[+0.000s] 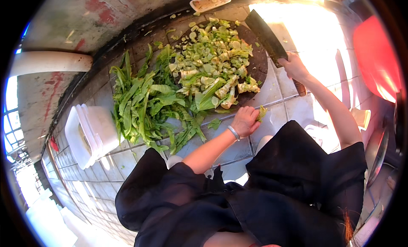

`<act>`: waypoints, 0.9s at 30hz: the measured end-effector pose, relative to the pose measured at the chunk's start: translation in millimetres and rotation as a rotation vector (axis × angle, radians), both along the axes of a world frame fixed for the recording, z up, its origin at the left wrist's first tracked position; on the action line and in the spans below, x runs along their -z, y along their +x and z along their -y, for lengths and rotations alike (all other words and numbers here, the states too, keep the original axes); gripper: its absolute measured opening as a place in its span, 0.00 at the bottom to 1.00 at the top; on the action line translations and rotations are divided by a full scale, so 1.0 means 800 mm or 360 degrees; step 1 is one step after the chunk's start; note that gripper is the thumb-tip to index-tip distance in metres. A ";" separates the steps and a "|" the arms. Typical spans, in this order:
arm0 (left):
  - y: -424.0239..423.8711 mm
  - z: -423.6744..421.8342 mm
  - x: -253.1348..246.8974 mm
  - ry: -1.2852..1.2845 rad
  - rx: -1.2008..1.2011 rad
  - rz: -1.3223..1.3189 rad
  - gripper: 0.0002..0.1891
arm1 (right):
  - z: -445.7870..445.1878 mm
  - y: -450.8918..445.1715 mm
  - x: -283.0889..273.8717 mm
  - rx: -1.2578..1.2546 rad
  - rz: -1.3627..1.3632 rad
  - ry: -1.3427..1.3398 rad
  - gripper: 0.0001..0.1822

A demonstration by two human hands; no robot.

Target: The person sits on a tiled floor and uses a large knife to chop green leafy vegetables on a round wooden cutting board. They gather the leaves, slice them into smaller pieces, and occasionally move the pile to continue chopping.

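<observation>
My right hand [295,66] grips a Chinese cleaver [267,36] around where blade meets wooden handle, its broad dark blade angled up and left, beside the board. Just below the round dark chopping board [259,63], my left hand [245,121] is curled around a small leafy green piece [262,113]. Sliced and chunky pale-green stems, probably stem lettuce [213,55], cover most of the board. Several knobbly uncut stem pieces [229,87] lie along its lower right part. Long green leaves [149,100] are heaped left of the board, some overlapping its edge.
Nested white plastic tubs [95,132] lie on their side on the tiled floor [114,167] at left. A shallow white tray [210,2] rests by the wall [105,14], from which a pipe [51,62] sticks out. A red plastic object [376,58] stands at right.
</observation>
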State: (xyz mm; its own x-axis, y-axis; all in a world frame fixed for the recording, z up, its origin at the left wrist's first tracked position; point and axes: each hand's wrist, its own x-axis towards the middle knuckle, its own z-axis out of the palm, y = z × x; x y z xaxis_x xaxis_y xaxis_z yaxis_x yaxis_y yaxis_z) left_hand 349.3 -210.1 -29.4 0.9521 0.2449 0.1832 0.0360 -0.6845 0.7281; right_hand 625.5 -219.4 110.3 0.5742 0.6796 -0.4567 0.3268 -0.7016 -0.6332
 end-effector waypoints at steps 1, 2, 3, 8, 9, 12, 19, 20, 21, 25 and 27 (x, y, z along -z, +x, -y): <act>-0.013 -0.016 -0.014 0.0056 -0.0165 0.0161 0.15 | 0.003 0.002 0.007 -0.0043 -0.0023 -0.0006 0.15; -0.022 -0.038 -0.024 0.0115 -0.0357 0.0320 0.17 | 0.006 0.004 0.014 -0.0064 0.0009 -0.0027 0.15; -0.032 -0.060 -0.033 0.0179 -0.0615 0.0251 0.17 | 0.008 0.004 0.023 -0.0079 0.0037 -0.0023 0.15; -0.081 -0.165 -0.039 0.0096 -0.1192 0.0124 0.31 | 0.024 -0.036 0.077 0.0146 -0.0280 0.0052 0.09; -0.088 -0.173 -0.037 0.0051 -0.1149 0.0125 0.35 | 0.027 -0.052 0.087 0.0212 -0.0503 0.0137 0.09; -0.099 -0.169 -0.028 0.0303 -0.0935 -0.0014 0.53 | 0.031 -0.102 0.107 0.0272 -0.0853 0.0114 0.09; -0.043 -0.117 -0.008 0.0446 -0.1033 0.0033 0.56 | 0.020 -0.191 0.105 0.0421 -0.1196 0.0254 0.11; -0.036 -0.114 -0.005 0.0407 -0.1068 0.0043 0.55 | 0.014 -0.198 0.104 0.0430 -0.1222 0.0259 0.11; -0.032 -0.115 -0.003 0.0409 -0.1118 0.0086 0.54 | 0.006 -0.204 0.105 0.0486 -0.1255 0.0266 0.12; -0.026 -0.131 0.001 0.0395 -0.1181 0.0168 0.54 | -0.016 -0.212 0.104 0.0587 -0.1329 0.0378 0.12; -0.032 -0.144 -0.003 0.0381 -0.1153 0.0163 0.55 | -0.020 -0.215 0.102 0.0627 -0.1376 0.0378 0.13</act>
